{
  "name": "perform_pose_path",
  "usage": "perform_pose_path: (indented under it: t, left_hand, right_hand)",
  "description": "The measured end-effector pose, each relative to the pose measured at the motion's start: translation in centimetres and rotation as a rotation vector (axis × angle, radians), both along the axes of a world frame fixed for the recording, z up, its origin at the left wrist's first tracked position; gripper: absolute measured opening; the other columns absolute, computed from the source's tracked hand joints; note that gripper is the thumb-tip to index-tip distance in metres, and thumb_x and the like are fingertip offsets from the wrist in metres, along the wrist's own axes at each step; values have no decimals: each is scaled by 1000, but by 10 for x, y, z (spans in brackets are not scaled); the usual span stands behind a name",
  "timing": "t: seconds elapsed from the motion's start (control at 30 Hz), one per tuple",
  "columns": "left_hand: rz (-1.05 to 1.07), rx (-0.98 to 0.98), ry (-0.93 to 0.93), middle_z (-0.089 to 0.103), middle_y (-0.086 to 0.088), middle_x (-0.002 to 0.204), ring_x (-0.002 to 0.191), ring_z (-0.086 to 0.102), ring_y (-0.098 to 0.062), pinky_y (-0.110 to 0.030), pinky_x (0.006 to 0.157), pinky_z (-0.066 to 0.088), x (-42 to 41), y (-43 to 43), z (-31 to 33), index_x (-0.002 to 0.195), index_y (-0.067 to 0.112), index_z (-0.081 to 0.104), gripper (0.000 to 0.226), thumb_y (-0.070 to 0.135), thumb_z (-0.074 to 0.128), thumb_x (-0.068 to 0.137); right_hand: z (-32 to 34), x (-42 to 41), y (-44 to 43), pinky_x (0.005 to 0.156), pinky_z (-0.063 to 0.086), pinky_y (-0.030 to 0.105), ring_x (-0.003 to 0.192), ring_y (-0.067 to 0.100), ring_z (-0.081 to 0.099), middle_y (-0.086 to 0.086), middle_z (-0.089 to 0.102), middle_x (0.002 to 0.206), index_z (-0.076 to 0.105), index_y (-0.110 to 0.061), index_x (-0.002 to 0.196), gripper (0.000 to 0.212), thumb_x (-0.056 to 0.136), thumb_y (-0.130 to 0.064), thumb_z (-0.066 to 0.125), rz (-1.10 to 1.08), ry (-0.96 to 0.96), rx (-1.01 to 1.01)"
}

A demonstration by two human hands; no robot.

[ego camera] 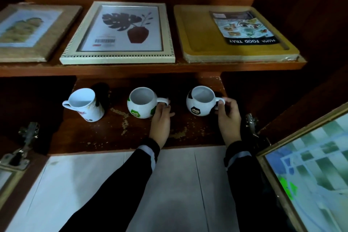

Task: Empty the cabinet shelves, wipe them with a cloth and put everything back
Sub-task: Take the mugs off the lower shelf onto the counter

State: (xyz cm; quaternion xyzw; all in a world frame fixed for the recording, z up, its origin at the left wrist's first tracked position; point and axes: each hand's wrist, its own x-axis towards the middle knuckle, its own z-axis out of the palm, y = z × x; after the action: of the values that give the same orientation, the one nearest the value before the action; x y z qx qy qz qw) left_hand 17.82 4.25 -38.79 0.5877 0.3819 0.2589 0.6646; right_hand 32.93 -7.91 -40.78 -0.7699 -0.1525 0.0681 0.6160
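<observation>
Three mugs stand on the lower wooden shelf (113,137). A white mug (85,104) with a red logo is at the left. In the middle sits a round white and green football mug (140,102), and my left hand (160,118) grips its handle. At the right sits a round white and black football mug (199,100), whose handle my right hand (228,115) grips. Both football mugs rest upright on the shelf. On the upper shelf (131,68) lie a wood-framed picture (32,32), a white-framed leaf print (120,32) and a wrapped yellow food tray (235,34).
Both cabinet doors stand open. The right door (310,171) has a glass pane and reaches close to my right arm. Metal hinges sit at the left (24,141) and the right (251,122). White floor tiles (94,184) lie below the shelf's front edge.
</observation>
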Motion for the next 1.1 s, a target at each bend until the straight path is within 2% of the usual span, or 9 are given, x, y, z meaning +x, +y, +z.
perform_pose_path:
  t: [0.07, 0.17, 0.37, 0.47, 0.57, 0.7, 0.83, 1.0, 1.1]
  left_hand:
    - [-17, 11, -9, 54, 6, 136, 99, 62, -5, -16, 82, 40, -6, -1, -1, 130, 29, 47, 27, 23, 34, 107]
    - [-29, 5, 6, 59, 4, 132, 99, 64, -8, -16, 78, 41, -17, -2, -1, 128, 26, 52, 27, 25, 34, 107]
    - [7, 18, 9, 67, -5, 116, 93, 67, -14, -15, 71, 45, -43, -8, -3, 116, 14, 61, 28, 26, 37, 107]
    - [31, 7, 5, 67, -5, 106, 88, 68, -17, -27, 74, 45, -54, -9, -4, 107, 15, 60, 25, 24, 37, 107]
    - [61, -17, -3, 62, -4, 93, 80, 69, -14, -28, 69, 45, -63, -6, -6, 98, 16, 58, 24, 25, 38, 107]
    - [118, -35, 2, 53, -1, 78, 68, 68, -10, -27, 63, 46, -72, -2, -5, 91, 15, 55, 25, 28, 40, 107]
    - [159, -35, 22, 48, 2, 76, 56, 64, -11, -24, 55, 43, -77, 0, -2, 83, 18, 50, 28, 32, 41, 106]
    - [223, 10, 10, 42, 1, 70, 47, 41, -8, -21, 46, 36, -80, 6, 0, 72, 15, 47, 37, 31, 45, 105]
    - [248, 2, 12, 36, 4, 61, 50, 34, -12, -25, 49, 29, -80, 11, -1, 63, 21, 43, 43, 34, 46, 104]
  right_hand:
    - [2, -8, -3, 92, 53, 52, 101, 22, 66, -2, 66, 107, 57, -39, 97, 2, 95, -37, 58, -6, 5, 29]
    - [4, -22, -9, 91, 54, 49, 96, 22, 66, -10, 63, 97, 55, -22, 100, 6, 99, -26, 58, -5, 19, 49]
    - [6, -48, -10, 70, 51, 31, 69, 8, 58, -2, 61, 85, 53, -18, 85, 17, 99, -28, 57, 26, 123, 74]
    - [10, -63, -6, 66, 47, 23, 69, 8, 56, 1, 62, 82, 55, -14, 83, 20, 101, -23, 53, 72, 168, 98]
    - [14, -72, 0, 55, 42, 13, 64, 9, 53, 0, 62, 82, 56, -9, 84, 24, 102, -26, 51, 117, 222, 94]
    - [20, -77, 9, 54, 38, 18, 66, 10, 53, -3, 61, 86, 64, -14, 90, 29, 102, -36, 49, 121, 355, 52]
    - [27, -79, 14, 57, 39, 24, 67, 12, 57, 0, 67, 89, 68, -14, 93, 35, 103, -40, 46, 105, 521, 97]
    - [28, -79, 15, 57, 36, 23, 61, 9, 48, -1, 60, 80, 69, -14, 91, 36, 103, -39, 46, 130, 531, 119]
    - [28, -78, 14, 56, 33, 23, 59, 8, 42, -4, 51, 72, 63, -16, 83, 35, 103, -38, 44, 129, 522, 124]
